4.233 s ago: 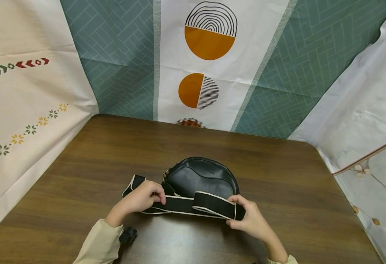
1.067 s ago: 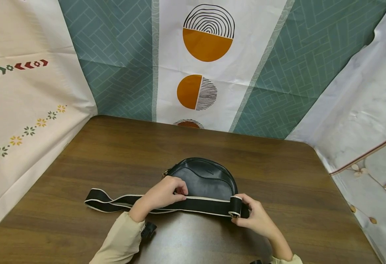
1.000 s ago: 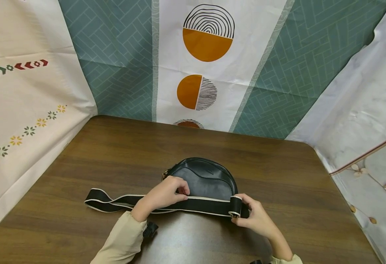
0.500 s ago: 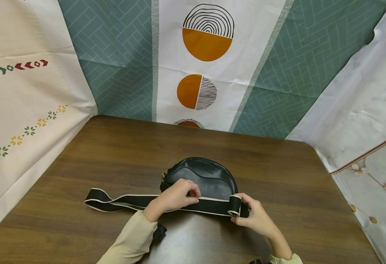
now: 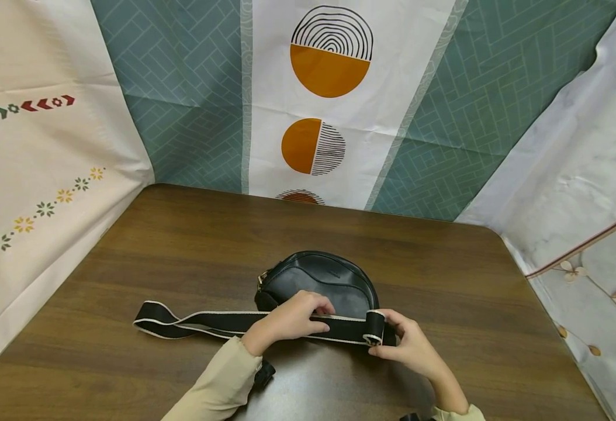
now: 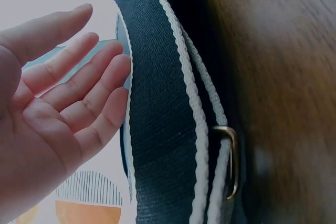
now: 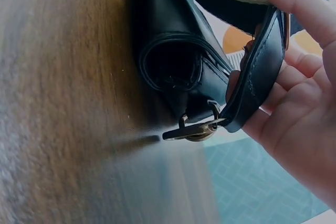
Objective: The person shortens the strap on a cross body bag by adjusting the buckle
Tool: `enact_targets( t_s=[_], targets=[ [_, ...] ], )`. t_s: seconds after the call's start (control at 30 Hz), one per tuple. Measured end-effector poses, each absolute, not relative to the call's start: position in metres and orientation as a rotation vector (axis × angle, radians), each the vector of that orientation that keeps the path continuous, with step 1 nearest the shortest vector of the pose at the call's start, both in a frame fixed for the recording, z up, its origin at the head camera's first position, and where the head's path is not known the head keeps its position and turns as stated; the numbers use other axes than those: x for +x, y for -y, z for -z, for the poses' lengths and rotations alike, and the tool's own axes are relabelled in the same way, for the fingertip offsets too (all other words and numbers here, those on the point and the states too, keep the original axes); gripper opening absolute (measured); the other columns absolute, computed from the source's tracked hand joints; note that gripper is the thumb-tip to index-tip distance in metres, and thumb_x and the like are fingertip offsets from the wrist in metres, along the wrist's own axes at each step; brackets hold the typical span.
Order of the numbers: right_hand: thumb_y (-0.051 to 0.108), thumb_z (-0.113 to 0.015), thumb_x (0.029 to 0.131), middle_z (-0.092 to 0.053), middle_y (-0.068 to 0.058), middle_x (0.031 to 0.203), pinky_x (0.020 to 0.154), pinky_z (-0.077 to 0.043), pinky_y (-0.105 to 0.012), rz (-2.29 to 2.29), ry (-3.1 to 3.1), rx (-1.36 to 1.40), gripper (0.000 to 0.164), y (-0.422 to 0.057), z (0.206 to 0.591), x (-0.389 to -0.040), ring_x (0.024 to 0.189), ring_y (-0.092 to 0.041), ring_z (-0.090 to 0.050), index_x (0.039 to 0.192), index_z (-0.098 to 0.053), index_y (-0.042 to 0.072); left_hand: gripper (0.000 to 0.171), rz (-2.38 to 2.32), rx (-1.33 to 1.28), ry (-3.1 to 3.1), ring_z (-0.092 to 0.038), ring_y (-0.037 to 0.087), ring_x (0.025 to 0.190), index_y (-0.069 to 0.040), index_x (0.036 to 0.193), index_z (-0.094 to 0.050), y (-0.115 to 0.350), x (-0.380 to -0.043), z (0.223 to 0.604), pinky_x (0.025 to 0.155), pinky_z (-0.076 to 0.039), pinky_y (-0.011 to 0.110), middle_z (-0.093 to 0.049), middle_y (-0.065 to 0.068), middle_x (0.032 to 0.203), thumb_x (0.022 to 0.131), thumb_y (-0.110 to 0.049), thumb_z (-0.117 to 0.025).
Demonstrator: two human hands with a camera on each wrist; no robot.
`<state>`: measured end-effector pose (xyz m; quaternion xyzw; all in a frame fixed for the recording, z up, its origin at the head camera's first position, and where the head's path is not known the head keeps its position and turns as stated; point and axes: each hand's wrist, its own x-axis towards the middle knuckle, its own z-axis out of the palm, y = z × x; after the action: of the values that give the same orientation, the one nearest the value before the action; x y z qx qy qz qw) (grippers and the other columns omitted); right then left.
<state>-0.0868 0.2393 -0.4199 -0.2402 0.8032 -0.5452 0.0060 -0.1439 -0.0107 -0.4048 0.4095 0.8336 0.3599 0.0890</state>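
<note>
A black rounded handbag lies on the table. In front of it runs its wide black strap with pale edges, ending in a loop at the left. My right hand pinches a small roll of the strap at the bag's right end. The right wrist view shows the leather strap end in that hand and a metal clasp joining it to the bag. My left hand is at the strap's middle. Its fingers are loosely bent beside the strap, a metal slider nearby.
The brown wooden table extends around the bag on all sides. A patterned cloth hangs along the far edge, with pale cloths at the left and right. Dark wrist gear sits under my left wrist.
My left hand has slid right along the strap toward the right hand. Earlier, the strap's left part was stretched out leftward, and the folded end at the right became a tight roll.
</note>
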Motion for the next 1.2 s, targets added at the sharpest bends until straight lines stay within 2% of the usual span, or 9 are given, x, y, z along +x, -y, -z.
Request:
enact_targets(
  t_s=[0.27, 0.67, 1.07, 1.2],
  targets=[
    [-0.008, -0.073, 0.066, -0.061, 0.002, 0.092, 0.069, -0.046, -0.025, 1.781, -2.413, -0.826, 0.049, -0.241, 0.420, -0.088, 0.079, -0.011, -0.058, 0.111, -0.051, -0.006, 0.027, -1.124, 1.197, -2.422, -0.058, 0.015, 0.086, 0.000, 0.101, -0.061, 0.007, -0.143, 0.404, 0.077, -0.044, 0.023, -0.063, 0.007, 0.096, 0.077, -0.009, -0.069],
    [-0.011, -0.070, 0.068, -0.062, 0.001, 0.095, 0.067, -0.047, -0.025, 1.831, -2.319, -0.889, 0.052, -0.241, 0.422, -0.090, 0.080, -0.010, -0.058, 0.115, -0.053, 0.003, 0.035, -1.141, 1.214, -2.376, -0.057, 0.010, 0.087, -0.001, 0.105, -0.059, -0.002, -0.145, 0.408, 0.078, -0.043, 0.021, -0.064, 0.004, 0.096, 0.074, -0.013, -0.072],
    [-0.013, -0.070, 0.066, -0.061, 0.002, 0.092, 0.065, -0.047, -0.026, 1.829, -2.362, -0.913, 0.054, -0.242, 0.425, -0.091, 0.077, -0.010, -0.058, 0.115, -0.053, 0.001, 0.035, -1.083, 1.217, -2.431, -0.051, 0.008, 0.087, -0.007, 0.102, -0.061, -0.004, -0.142, 0.407, 0.082, -0.038, 0.023, -0.058, -0.005, 0.089, 0.072, -0.020, -0.074],
    [-0.012, -0.071, 0.066, -0.061, 0.002, 0.091, 0.065, -0.047, -0.026, 1.829, -2.380, -0.906, 0.052, -0.241, 0.423, -0.090, 0.076, -0.010, -0.057, 0.114, -0.053, 0.000, 0.028, -1.149, 1.242, -2.383, -0.050, 0.007, 0.078, -0.008, 0.096, -0.061, -0.004, -0.144, 0.408, 0.074, -0.040, 0.021, -0.054, -0.006, 0.081, 0.073, -0.017, -0.073]
  ],
)
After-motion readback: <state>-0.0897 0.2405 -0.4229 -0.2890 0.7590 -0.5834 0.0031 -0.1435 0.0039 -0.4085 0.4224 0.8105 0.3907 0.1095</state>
